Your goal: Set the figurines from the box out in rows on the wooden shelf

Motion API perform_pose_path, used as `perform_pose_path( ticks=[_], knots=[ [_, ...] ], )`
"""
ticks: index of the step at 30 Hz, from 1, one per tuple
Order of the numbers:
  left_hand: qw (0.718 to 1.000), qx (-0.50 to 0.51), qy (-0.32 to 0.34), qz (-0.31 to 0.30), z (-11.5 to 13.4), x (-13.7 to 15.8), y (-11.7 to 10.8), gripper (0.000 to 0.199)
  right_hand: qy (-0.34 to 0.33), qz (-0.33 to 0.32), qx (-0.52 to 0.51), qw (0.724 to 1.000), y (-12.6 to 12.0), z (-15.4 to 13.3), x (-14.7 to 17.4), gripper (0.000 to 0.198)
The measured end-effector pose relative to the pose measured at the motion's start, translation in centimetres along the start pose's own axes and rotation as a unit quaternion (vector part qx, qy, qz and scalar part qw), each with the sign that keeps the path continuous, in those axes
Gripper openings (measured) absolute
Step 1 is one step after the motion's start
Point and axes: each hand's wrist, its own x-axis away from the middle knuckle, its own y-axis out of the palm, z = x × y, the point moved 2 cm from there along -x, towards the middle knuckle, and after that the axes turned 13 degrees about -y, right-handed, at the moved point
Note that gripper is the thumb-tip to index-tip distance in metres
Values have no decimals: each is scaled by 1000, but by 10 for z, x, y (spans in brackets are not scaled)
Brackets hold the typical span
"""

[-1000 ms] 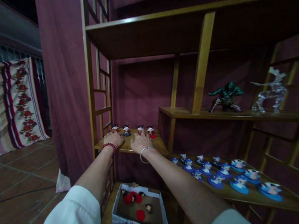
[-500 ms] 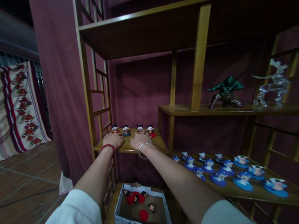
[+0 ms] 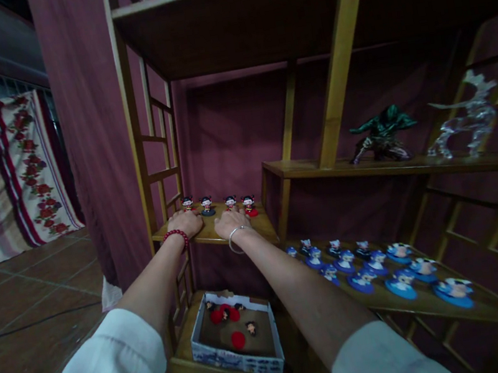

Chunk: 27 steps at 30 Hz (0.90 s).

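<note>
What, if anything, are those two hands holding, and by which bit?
That can't be told: the left hand and right hand are close to black-haired figurines on the small shelf, but any hold is too hidden to see.

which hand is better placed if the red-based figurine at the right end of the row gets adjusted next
Probably the right hand: it sits close beside that red-based figurine, whereas the left hand is farther off, by the leftmost figurine.
</note>
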Motion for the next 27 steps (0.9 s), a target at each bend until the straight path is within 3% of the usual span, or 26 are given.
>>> perform_pose_path(
  ticks=[18,27],
  knots=[
    [1000,24,-12,9,0,0,0,41,-14,-3,2,1000,1,1,-3,47],
    [999,30,-23,12,1,6,-6,43,-6,47,9,999,-14,-1,24,46]
  ],
)
